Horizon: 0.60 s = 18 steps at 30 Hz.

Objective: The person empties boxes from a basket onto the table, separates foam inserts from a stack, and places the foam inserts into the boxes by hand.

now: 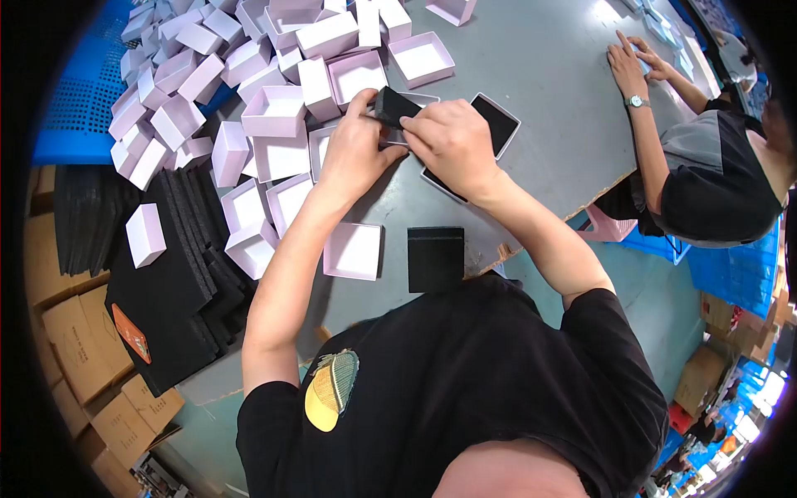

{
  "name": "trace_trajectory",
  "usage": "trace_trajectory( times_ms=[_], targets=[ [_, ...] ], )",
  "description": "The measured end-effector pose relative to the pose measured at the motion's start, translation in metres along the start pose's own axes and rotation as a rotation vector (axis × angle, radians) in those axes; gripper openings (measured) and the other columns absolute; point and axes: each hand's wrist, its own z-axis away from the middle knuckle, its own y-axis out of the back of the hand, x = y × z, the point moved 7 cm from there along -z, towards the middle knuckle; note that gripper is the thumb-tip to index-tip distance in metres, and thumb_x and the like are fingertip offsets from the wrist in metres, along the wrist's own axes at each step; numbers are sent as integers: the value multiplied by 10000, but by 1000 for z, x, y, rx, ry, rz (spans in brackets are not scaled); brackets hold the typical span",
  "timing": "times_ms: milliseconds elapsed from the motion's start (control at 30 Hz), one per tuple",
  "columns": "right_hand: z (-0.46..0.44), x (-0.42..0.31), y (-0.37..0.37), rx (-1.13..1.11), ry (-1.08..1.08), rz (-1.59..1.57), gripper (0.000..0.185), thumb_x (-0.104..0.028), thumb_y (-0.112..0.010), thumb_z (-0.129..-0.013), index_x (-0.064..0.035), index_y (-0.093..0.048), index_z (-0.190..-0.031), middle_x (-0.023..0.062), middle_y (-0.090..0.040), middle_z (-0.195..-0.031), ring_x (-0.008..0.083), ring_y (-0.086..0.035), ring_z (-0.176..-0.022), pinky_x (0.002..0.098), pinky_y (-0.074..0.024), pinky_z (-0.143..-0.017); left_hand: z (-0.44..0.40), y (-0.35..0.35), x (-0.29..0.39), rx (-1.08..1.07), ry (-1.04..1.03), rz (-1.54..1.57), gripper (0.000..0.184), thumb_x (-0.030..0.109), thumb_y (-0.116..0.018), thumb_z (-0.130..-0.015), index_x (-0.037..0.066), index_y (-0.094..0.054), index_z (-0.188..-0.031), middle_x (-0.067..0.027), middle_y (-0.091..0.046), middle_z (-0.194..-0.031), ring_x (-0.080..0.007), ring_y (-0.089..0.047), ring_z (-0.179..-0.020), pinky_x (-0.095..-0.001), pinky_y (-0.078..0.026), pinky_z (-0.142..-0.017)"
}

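A black foam insert point(393, 106) stands tilted over a small pale box point(426, 99). My right hand point(452, 141) is closed, its fingertips pinching the foam at its right side. My left hand point(355, 149) curves around the left end of the same box, with the index finger against the foam and the thumb low at the box's near side. Both hands hide much of this box. Just right of my right hand lies a box with black foam inside point(498, 124); another dark-filled box point(444, 184) shows partly under my right wrist.
Many open pale boxes point(278, 108) are heaped at the left and back of the grey table point(548, 100). A black foam block point(436, 257) sits at the front edge. Black foam sheets point(162, 274) are stacked at left. A co-worker's hands point(635, 62) work at the far right.
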Motion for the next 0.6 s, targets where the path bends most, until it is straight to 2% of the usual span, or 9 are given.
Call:
trace_trajectory(
  times_ms=[67,167,267,333,367,400,467,500,600],
  targets=[
    [4,4,-20,-312,44,184,45,-100,-678,-762,-105,-709,-795,32,-638,-790,203,-632,-769,324,-463,-750,0,2,6,54,-42,-17,326,125,-872,-628,-17,-651,-821,-221,-544,-1323,-382,-646,-969,-438,-528,-816],
    [1,6,-31,-547,157,298,56,-119,-642,-765,-97,-689,-744,52,-641,-758,225,-654,-777,363,-451,-754,-2,-3,9,26,-13,-12,334,121,-855,-655,-8,-643,-879,-212,-550,-1320,-380,-636,-1022,-443,-516,-864],
    [-1,17,-39,-571,186,358,93,-149,-625,-780,-94,-700,-768,61,-650,-763,236,-666,-812,366,-463,-779,-4,-3,18,52,-106,8,362,115,-809,-724,10,-635,-1024,-191,-554,-1335,-363,-599,-1148,-423,-493,-946],
    [-4,38,-36,-643,105,246,114,-63,-569,-784,-47,-658,-854,128,-646,-905,313,-629,-934,419,-478,-866,5,17,28,166,-212,93,393,94,-771,-756,31,-610,-1109,-180,-546,-1355,-370,-547,-1240,-424,-459,-1015],
    [-8,52,-28,-689,36,274,123,-38,-568,-770,-34,-652,-860,134,-643,-935,330,-618,-951,426,-477,-877,14,35,33,119,-151,91,391,58,-708,-795,53,-594,-1169,-163,-534,-1380,-367,-497,-1303,-415,-417,-1071],
    [-8,67,-19,-735,-33,304,137,-13,-567,-755,-20,-646,-866,139,-641,-964,347,-606,-968,433,-476,-887,26,55,37,97,-165,65,356,39,-669,-812,51,-604,-1162,-162,-540,-1381,-362,-508,-1295,-404,-419,-1068],
    [-4,95,6,-517,-26,265,160,1,-581,-774,-13,-650,-918,122,-643,-1008,366,-593,-1023,433,-467,-937,63,84,38,-25,-130,-19,361,17,-679,-767,45,-622,-1122,-154,-560,-1363,-358,-518,-1284,-416,-419,-1061],
    [-7,82,29,-312,32,185,164,-1,-606,-812,-20,-673,-961,100,-660,-1039,350,-603,-1060,419,-473,-959,81,93,41,-97,-111,-87,359,15,-690,-749,43,-630,-1101,-151,-567,-1354,-358,-526,-1272,-422,-423,-1054],
    [4,39,62,-243,-14,-20,152,2,-625,-836,-29,-692,-969,90,-672,-1071,330,-615,-1083,403,-494,-937,107,89,48,-162,4,-5,321,1,-696,-731,35,-641,-1046,-148,-603,-1291,-357,-569,-1195,-424,-449,-1005]
  ],
)
